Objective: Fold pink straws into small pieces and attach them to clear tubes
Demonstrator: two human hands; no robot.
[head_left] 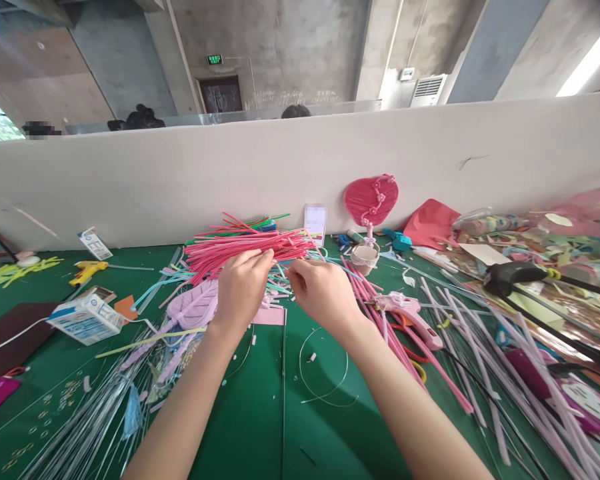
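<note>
My left hand (243,285) and my right hand (324,290) are raised close together over the table, fingers pinched and facing each other. Whatever is between the fingertips is too small or hidden to name. Just beyond them lies a heap of red and pink pipe cleaners (207,255). Beside my left wrist rests a lilac leaf-shaped piece (193,303). A pink strip (270,315) lies below the gap between my hands. Nearer to me, a thin wire loop (347,363) lies on the green tabletop (250,427).
A pink hot glue gun (411,319) and pale pipe cleaners (473,333) lie at right. A red fan-shaped piece (371,200) stands in a small pot (365,259). Bundled wires (87,417), a white-blue box (87,319) and a yellow glue gun (87,272) are left. A white partition (180,180) stands behind.
</note>
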